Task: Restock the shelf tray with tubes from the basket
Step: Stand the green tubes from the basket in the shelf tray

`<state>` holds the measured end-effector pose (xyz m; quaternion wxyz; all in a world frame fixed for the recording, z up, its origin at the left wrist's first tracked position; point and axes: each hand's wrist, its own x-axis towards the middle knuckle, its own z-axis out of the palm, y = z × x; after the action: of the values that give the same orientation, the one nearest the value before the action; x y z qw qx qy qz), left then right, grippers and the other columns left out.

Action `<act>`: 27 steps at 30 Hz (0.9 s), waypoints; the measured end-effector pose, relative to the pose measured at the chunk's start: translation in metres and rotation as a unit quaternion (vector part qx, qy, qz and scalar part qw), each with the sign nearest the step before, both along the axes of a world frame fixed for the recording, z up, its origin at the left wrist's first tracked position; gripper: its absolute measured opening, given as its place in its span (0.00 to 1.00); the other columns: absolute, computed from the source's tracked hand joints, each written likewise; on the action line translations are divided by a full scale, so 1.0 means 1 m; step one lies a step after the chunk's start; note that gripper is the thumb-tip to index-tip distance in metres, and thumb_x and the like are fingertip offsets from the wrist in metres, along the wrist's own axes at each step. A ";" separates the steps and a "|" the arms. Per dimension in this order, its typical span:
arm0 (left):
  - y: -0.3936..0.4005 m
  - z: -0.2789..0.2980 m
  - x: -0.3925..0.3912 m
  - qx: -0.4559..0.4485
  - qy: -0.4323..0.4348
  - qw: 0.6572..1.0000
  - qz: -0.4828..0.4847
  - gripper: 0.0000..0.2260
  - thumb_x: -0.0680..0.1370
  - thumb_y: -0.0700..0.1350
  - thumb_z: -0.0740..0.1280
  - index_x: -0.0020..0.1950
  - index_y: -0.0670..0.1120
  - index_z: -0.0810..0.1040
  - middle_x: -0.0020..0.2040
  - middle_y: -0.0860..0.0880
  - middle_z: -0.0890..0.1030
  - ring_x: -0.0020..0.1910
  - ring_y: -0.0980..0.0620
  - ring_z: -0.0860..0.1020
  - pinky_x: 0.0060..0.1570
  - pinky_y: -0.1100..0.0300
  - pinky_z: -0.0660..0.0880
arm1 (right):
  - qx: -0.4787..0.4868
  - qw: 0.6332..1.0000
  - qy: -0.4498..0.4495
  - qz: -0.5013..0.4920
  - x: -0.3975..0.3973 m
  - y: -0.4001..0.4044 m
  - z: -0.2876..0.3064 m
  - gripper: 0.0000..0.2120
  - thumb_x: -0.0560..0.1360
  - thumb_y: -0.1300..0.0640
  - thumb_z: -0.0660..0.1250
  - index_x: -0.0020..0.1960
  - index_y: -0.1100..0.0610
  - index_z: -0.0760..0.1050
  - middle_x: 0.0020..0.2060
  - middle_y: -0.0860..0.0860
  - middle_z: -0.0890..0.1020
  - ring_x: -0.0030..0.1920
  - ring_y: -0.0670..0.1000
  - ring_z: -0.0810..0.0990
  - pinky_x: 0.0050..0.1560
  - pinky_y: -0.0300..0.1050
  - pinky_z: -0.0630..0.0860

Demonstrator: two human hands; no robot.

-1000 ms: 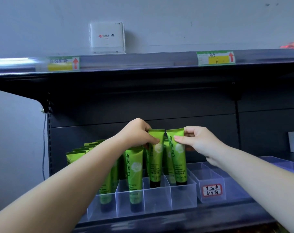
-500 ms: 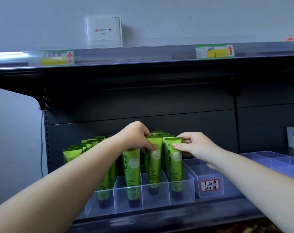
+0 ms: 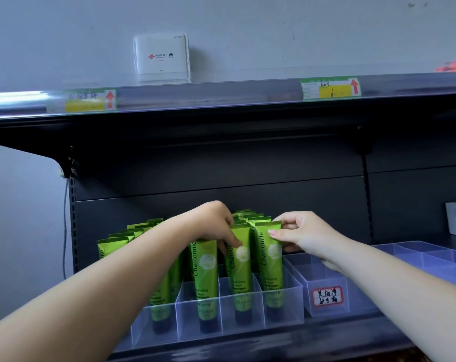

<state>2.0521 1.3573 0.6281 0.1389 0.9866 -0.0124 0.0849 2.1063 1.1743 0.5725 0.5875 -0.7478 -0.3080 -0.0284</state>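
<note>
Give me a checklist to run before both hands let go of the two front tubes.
1. Left hand grips its tube: ok.
2. Right hand pinches the rightmost tube at its top edge: ok.
3. Both tubes stand cap down in the front slots of the clear tray: ok.
4. Caps resting on the tray floor: cannot tell.
5. Chamomile labels face forward: ok.
6. Basket within reach: cannot tell, out of view.
</note>
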 end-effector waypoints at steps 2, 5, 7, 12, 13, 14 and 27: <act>0.000 0.000 -0.001 0.013 0.011 1.000 -0.001 0.10 0.71 0.48 0.73 0.42 0.45 0.74 0.22 0.55 0.78 0.28 0.60 0.74 0.27 0.67 0.65 | -0.009 1.000 -0.002 0.002 -0.001 0.000 0.001 0.03 0.73 0.61 0.69 0.47 0.56 0.79 0.39 0.51 0.84 0.41 0.49 0.80 0.50 0.47 0.78; -0.003 0.002 -0.003 0.016 0.019 1.000 -0.007 0.10 0.72 0.46 0.72 0.49 0.43 0.75 0.25 0.51 0.81 0.23 0.63 0.74 0.22 0.71 0.63 | -0.023 1.000 -0.013 0.002 -0.002 0.001 0.003 0.03 0.73 0.61 0.70 0.46 0.54 0.79 0.38 0.50 0.84 0.41 0.48 0.80 0.52 0.49 0.79; -0.004 0.002 -0.002 0.020 0.020 1.000 -0.006 0.09 0.72 0.44 0.73 0.45 0.42 0.76 0.22 0.53 0.78 0.22 0.64 0.75 0.18 0.73 0.61 | -0.038 0.999 -0.023 0.003 -0.003 0.001 0.004 0.03 0.73 0.60 0.69 0.45 0.53 0.79 0.38 0.50 0.84 0.42 0.48 0.80 0.52 0.48 0.78; -0.003 0.003 -0.001 0.041 0.024 0.999 -0.007 0.09 0.72 0.45 0.73 0.38 0.46 0.73 0.28 0.53 0.79 0.29 0.59 0.78 0.29 0.68 0.67 | -0.064 0.997 -0.034 0.003 -0.003 0.001 0.005 0.03 0.73 0.60 0.69 0.45 0.52 0.78 0.41 0.50 0.84 0.42 0.47 0.80 0.50 0.45 0.78; -0.004 0.003 -0.001 0.044 0.022 0.999 -0.005 0.08 0.72 0.46 0.73 0.41 0.45 0.75 0.31 0.51 0.80 0.29 0.59 0.78 0.30 0.66 0.67 | -0.069 0.997 -0.036 -0.003 -0.004 0.001 0.005 0.04 0.73 0.60 0.70 0.47 0.53 0.78 0.41 0.50 0.83 0.42 0.47 0.80 0.48 0.43 0.78; -0.004 0.003 -0.002 0.046 0.015 0.999 -0.003 0.08 0.72 0.47 0.72 0.44 0.44 0.77 0.33 0.49 0.80 0.29 0.58 0.77 0.30 0.65 0.67 | -0.073 0.997 -0.038 -0.009 -0.004 0.000 0.006 0.06 0.73 0.60 0.70 0.50 0.54 0.78 0.41 0.50 0.83 0.42 0.46 0.80 0.47 0.42 0.78; -0.047 0.046 -0.024 0.048 -0.257 0.965 -0.010 0.07 0.73 0.46 0.68 0.36 0.49 0.76 0.34 0.55 0.76 0.39 0.52 0.75 0.40 0.62 0.70 | -0.018 0.973 -0.162 -0.163 -0.033 -0.076 0.058 0.06 0.75 0.60 0.64 0.41 0.54 0.78 0.38 0.50 0.82 0.38 0.47 0.80 0.41 0.37 0.73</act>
<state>2.0280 1.3106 0.6737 0.0846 0.9368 -0.0619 0.3339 2.0730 1.0984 0.6307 0.5037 -0.7837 -0.2736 -0.2393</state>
